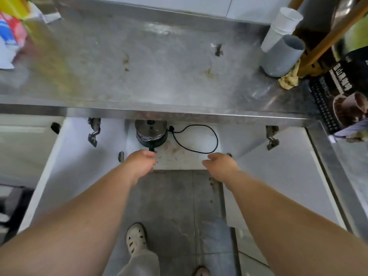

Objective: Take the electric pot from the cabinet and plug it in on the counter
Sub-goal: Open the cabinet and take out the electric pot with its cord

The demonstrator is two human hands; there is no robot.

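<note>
The electric pot (151,132), steel with a black base and a short black handle, stands on the white floor of the open cabinet (191,158), half hidden under the counter edge. Its black cord (216,136) loops to the right, the plug (171,128) lying beside the pot. My left hand (139,162) is just in front of the handle tip, fingers loosely curled, holding nothing. My right hand (219,164) hovers at the cabinet's front edge, fingers loose and apart, below the cord loop.
The steel counter (159,66) above is stained. A grey cup (282,56), white stacked cups (282,26), a yellow cloth (288,81) and a dark box (348,86) crowd its right end; packages (12,36) sit left. Both white doors (79,156) (278,176) swing outward.
</note>
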